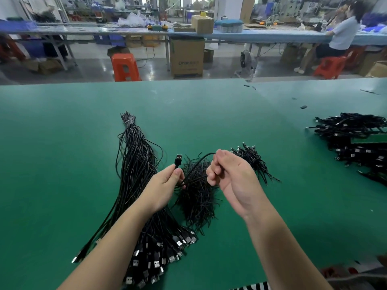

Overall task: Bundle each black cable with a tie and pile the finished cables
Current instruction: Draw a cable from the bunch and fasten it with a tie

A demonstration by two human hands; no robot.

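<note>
My left hand (pixel 165 185) pinches one black cable just below its USB plug (pixel 178 159), which points up. The same cable (pixel 202 156) arcs to my right hand (pixel 228 172), whose fingers are closed around it. Below and between my hands lies a heap of short black ties (pixel 198 197). A long sheaf of loose black cables (pixel 138 164) stretches from the table's middle down under my left forearm, its USB plugs (pixel 163 260) fanned out near me. Bundled cables form a pile (pixel 356 139) at the far right.
A smaller cluster of black ties or cable ends (pixel 253 160) lies just beyond my right hand. The green table (pixel 62 143) has small black bits (pixel 303 107) near its far edge. Beyond are an orange stool (pixel 124 66), cardboard boxes and a seated person (pixel 343 36).
</note>
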